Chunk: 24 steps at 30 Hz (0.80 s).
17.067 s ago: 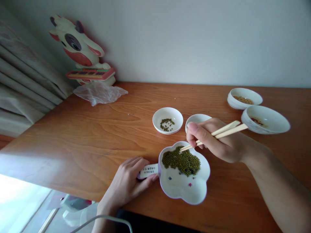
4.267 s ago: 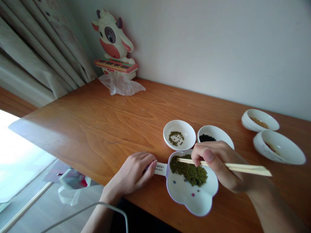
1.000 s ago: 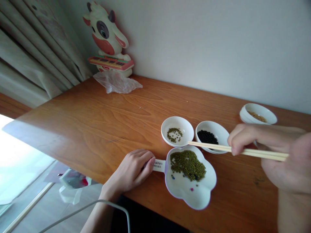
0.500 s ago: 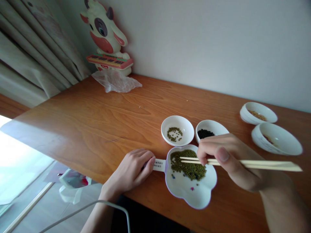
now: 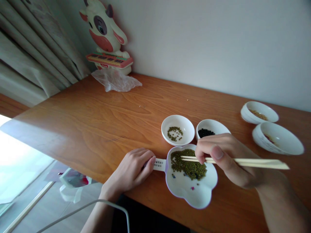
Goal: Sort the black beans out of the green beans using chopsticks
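My left hand (image 5: 133, 168) is closed round the handle of a white, lilac-rimmed flower-shaped dish (image 5: 194, 195) at the table's front edge. A printed label (image 5: 159, 164) sits on that handle. Green mung beans (image 5: 191, 166) fill the dish's far part. My right hand (image 5: 225, 158) grips a pair of pale wooden chopsticks (image 5: 257, 162), their tips close together among the beans; whether a bean is between them I cannot tell. Just beyond the dish, a white bowl (image 5: 187, 127) holds some green beans. Beside it a second white bowl (image 5: 217, 124) with black beans is partly hidden by my right hand.
Two more white bowls, one farther back (image 5: 269, 111) and one nearer (image 5: 289, 137), stand at the right with small contents. At the back left, a cow-shaped toy keyboard (image 5: 107, 42) leans by the wall, with a clear plastic bag (image 5: 119, 81) before it. A cable (image 5: 97, 202) crosses the lower left.
The chopstick tips have drawn together over the beans, and my right hand has shifted slightly left. My left hand and the dish stay in place.
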Tool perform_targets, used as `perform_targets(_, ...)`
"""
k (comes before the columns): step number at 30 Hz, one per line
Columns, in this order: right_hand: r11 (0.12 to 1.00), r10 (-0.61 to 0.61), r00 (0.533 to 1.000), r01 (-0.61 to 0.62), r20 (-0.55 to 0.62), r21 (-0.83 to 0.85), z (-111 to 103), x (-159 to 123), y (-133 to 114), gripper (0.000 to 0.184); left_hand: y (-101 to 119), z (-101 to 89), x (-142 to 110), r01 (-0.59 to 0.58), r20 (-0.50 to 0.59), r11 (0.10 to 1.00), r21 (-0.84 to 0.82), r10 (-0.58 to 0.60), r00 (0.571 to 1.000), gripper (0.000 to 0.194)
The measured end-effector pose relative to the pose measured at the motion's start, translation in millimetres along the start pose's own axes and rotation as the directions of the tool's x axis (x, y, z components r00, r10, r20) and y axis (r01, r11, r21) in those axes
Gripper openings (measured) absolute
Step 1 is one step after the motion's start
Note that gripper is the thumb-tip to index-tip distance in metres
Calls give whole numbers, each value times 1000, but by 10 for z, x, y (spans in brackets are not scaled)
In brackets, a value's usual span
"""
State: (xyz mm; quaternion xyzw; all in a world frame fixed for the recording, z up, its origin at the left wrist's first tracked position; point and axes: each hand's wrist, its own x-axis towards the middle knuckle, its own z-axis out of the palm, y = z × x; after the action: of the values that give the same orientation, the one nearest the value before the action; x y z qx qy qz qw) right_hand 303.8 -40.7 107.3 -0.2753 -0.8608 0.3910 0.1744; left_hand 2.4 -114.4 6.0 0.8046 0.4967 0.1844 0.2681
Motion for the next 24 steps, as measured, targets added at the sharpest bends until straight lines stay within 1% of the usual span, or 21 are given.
perform_targets(7,1000,2,1000,-2,-8,20,19,1,-23,61,-9,-1,4,-5,2,1000,1,5,1000,32)
perform_targets(11,999,-12,999,13,-33,41,32,-4,-7,60,-4,-3,2,-9,-6,1000,1,9,1000,32)
perform_targets(16,998,-22,997,25,-74,49,-26,-45,5,63,-2,-4,8,-9,-8,1000,5,9,1000,32)
perform_targets(19,995,-58,985,69,-165,65,-108,-98,13,66,-5,-7,14,-22,-8,1000,3,22,1000,32)
perform_targets(20,994,-77,973,91,-219,55,-138,-122,16,67,-7,-6,15,-25,-9,1000,3,25,1000,31)
perform_targets(22,996,-89,942,94,-325,1,-193,-173,14,68,-11,-3,14,-28,-14,1000,3,29,999,31)
perform_targets(24,998,-63,901,50,-428,-42,-239,-216,-3,69,-15,3,13,-30,-17,1000,4,30,999,31)
